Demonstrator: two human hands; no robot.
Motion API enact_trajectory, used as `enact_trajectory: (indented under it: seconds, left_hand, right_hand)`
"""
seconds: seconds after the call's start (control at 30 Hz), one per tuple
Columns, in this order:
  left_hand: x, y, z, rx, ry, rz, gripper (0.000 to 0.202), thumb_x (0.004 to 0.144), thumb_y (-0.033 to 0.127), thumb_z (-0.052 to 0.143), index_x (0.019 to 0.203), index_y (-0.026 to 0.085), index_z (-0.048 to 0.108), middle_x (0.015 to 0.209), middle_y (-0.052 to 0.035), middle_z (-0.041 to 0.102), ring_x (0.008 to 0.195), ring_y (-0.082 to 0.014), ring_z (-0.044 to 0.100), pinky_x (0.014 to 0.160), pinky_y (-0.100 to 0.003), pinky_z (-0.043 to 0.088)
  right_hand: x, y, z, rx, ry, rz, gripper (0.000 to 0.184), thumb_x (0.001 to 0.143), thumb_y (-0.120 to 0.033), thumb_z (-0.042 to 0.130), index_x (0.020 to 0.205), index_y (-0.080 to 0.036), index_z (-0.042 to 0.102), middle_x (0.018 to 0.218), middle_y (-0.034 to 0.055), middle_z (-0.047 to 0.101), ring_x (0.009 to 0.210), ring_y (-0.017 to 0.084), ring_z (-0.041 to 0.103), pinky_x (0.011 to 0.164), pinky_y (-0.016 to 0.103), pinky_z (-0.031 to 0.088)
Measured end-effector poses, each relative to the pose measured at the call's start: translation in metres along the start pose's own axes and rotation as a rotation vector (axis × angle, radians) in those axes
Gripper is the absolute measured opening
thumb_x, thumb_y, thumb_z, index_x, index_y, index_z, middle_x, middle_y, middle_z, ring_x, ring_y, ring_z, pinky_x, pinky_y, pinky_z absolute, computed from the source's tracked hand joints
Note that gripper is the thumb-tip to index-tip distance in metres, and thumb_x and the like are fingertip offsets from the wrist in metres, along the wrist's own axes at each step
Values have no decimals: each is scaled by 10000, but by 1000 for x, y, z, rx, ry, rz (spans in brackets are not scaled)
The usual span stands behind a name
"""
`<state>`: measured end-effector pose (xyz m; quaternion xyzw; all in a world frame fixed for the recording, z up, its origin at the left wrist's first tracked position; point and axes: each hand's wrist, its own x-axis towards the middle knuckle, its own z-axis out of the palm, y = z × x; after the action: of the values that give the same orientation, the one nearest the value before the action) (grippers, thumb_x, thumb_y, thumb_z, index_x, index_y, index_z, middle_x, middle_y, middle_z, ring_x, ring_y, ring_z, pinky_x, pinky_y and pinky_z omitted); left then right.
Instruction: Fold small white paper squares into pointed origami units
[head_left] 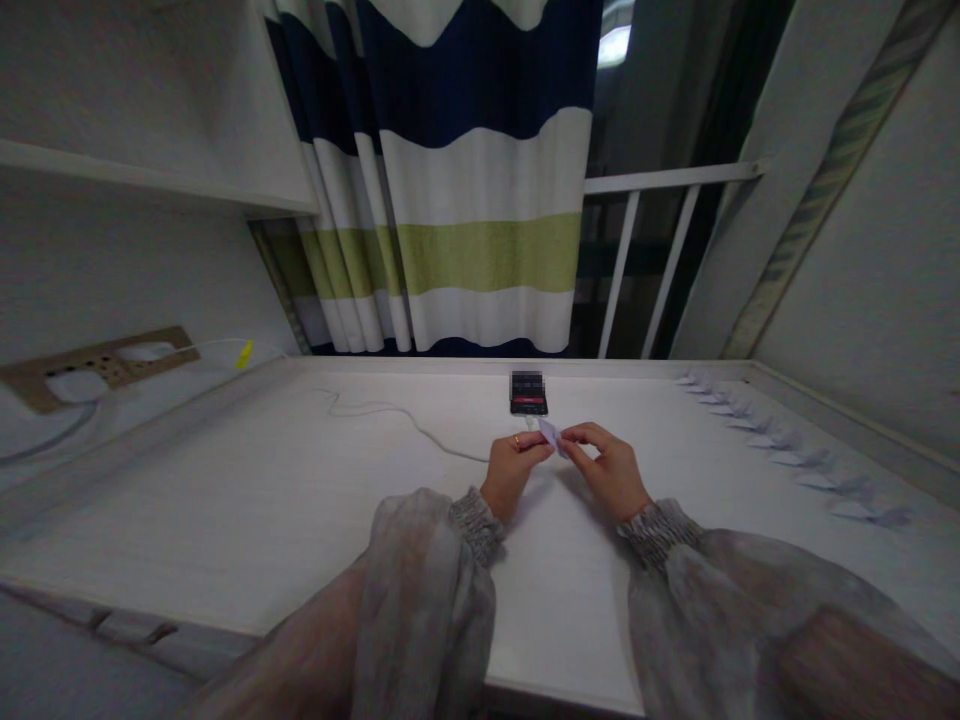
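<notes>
Head view: both hands [514, 470] [611, 472] pinch folded paper [550, 434] well beyond the desk's front edge [150, 611], open room rightward to the paper row [796, 459]

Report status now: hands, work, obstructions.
Bare left hand and right hand: both pinching. Small folded pale paper piece: held between them. Black rectangular phone: just beyond, not blocking.

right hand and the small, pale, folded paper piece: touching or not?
Touching. The head view shows the right hand pinching the right side of the paper piece at its fingertips, with no gap visible between them.
</notes>
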<state>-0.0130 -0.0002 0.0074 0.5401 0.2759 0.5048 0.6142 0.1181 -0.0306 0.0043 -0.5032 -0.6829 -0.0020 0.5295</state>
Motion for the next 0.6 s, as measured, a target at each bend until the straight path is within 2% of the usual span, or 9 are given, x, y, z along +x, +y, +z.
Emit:
enact_trajectory:
  seconds: [0.13,0.3,0.43,0.6]
  left_hand:
    - [2,-4,-1,82,6,15,132,603,203,632,692,140,707,635,-7,641,630,-114,533,695,-252,404]
    - [3,-9,0,179,40,50,135,616,209,609,680,141,706,597,-1,629,613,-117,530,650,-241,401]
    - [4,-9,1,145,14,53,155,601,188,607,709,134,704,619,-10,639,647,-134,552,685,-254,418]
    - [3,-8,2,39,-38,54,227,581,188,637,793,127,694,679,-27,657,657,-137,566,707,-267,428]
  right_hand:
    - [0,2,-1,-45,-5,-23,91,760,-230,535,713,-180,595,711,40,620,695,168,575,663,301,461]
    - [-1,0,0,-229,17,-192,90,763,-207,520,696,-170,567,667,42,602,664,176,547,635,312,429]
    - [-1,-2,2,-346,41,-277,87,763,-196,506,693,-163,545,657,49,589,660,185,520,630,322,404]
    - [0,-5,0,-325,46,-280,69,764,-188,495,712,-173,537,671,51,587,665,183,518,633,321,402]
